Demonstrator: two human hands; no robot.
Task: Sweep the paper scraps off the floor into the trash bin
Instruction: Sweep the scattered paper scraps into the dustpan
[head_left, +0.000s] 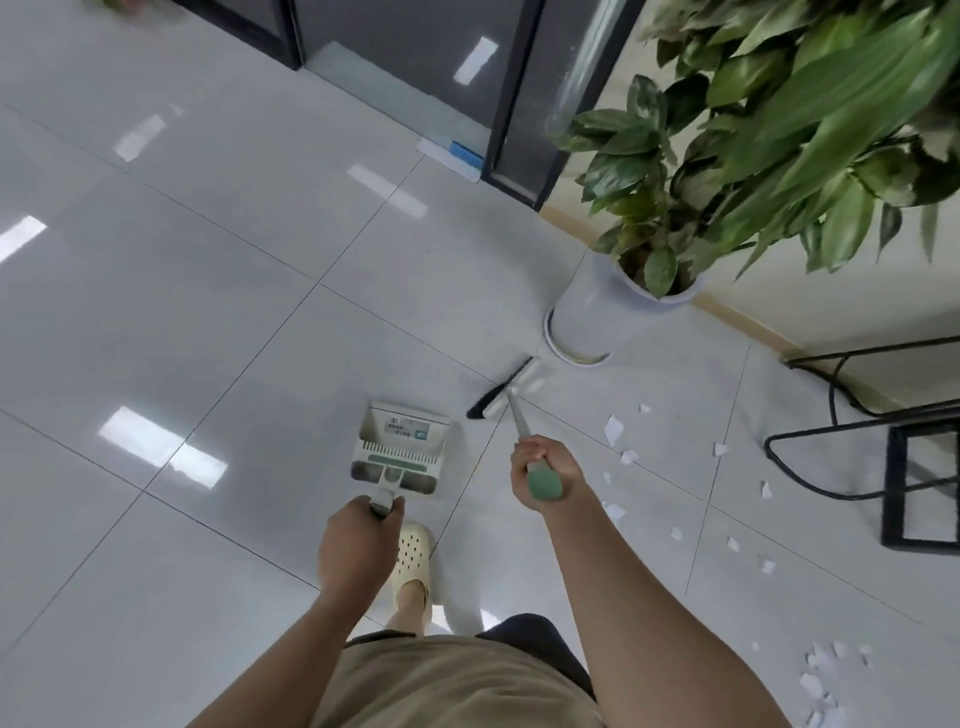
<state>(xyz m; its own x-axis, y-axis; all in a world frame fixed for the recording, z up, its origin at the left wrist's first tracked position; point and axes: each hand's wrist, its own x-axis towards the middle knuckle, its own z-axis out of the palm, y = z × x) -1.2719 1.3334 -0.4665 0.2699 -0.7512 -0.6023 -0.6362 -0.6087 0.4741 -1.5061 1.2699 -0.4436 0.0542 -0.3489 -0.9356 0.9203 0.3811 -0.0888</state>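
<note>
View from above, looking down at a person's own arms over a pale tiled floor (218, 322). The right hand (540, 467) is wrapped around the top of a broom (511, 389) handle, just under its green end grip. The broom head sits on the floor ahead of the hand, close to a white plant pot (597, 317). The left hand (363, 535) is wrapped around the handle of a dustpan (402, 447), which is held upright near the floor, just left of the broom head. The inside of the pan shows no scraps, though part of it is hidden.

The paper scraps (614, 428) lie to the right of the broom, scattered in a loose trail running back toward the lower right corner, where a denser clump lies. Some are near the black metal legs (831, 467) of a piece of furniture. No trash bin is in view.

The task looks barely begun: the scraps are ungathered, and sweeping, collecting and emptying all remain.
</note>
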